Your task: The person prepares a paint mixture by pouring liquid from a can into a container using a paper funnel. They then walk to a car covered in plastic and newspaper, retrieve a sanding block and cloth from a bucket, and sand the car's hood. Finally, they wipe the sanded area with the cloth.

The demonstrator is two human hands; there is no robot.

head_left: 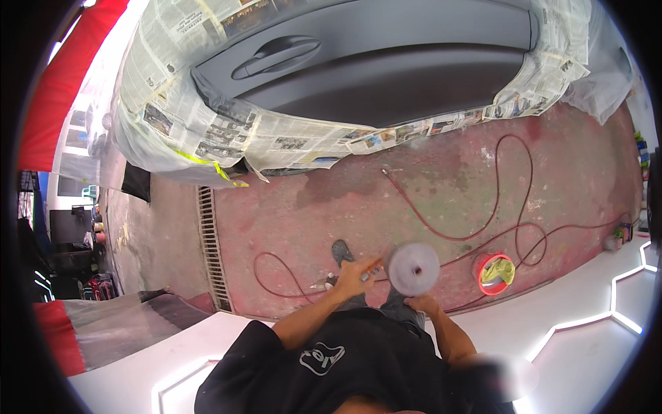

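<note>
Hands point(356, 273) extend forward beside a round translucent cup point(414, 268).

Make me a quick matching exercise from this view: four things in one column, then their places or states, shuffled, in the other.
Things:
1. Bucket
2. Newspaper
3. Grate
4. Pale round thing

Places or states:
A. Just above the right hand in the picture, and to the right of the left hand
B. Laid around the grey car door
C. Red, with a yellowish cloth in it
D. Running as a narrow strip along the floor, on the picture's left

Pairs: 1-C, 2-B, 3-D, 4-A
</note>
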